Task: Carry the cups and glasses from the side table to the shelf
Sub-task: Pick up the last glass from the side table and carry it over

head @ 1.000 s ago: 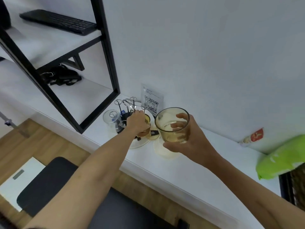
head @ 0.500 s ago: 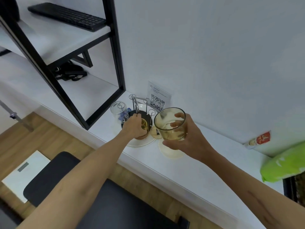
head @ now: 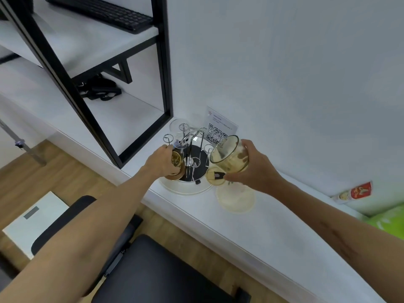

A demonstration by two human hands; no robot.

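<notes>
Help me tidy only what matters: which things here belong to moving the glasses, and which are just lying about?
Job: amber glass in right hand; smaller amber glass gripped by left hand; wire cup rack; black-framed shelf.

Lying about: keyboard; QR card; green bag.

You're in a small office or hotel-type room w/ a work corner. A keyboard (head: 102, 13) lies on the upper board of a black-framed shelf (head: 162, 68); a dark chair (head: 157, 272) stands below you on wood flooring. On the white counter (head: 251, 235) sit a wire cup rack (head: 192, 158) and a QR-code card (head: 220, 130) against the wall.
</notes>
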